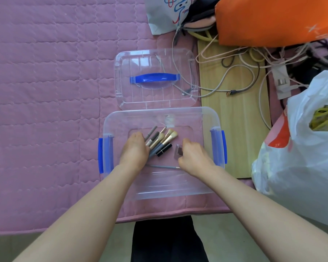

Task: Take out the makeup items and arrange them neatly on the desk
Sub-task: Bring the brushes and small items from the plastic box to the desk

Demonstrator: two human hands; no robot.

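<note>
Both forearms reach from 6 o'clock into the clear storage box [159, 184] on the pink quilt [46, 91]. Inside it, the left hand [133, 151] is curled around the handles of the makeup brushes [162, 138], and a black lipstick [164, 149] lies just beside them. The right hand [194, 156] pinches a small clear compact [178, 151]. One thin brush [164, 166] lies loose near the wrists and may be forgotten. Brushes gripped as a bunch can slip and scatter. At 12 o'clock rests the lid [155, 78]; cables [234, 78] at 2 o'clock could catch items.
</note>
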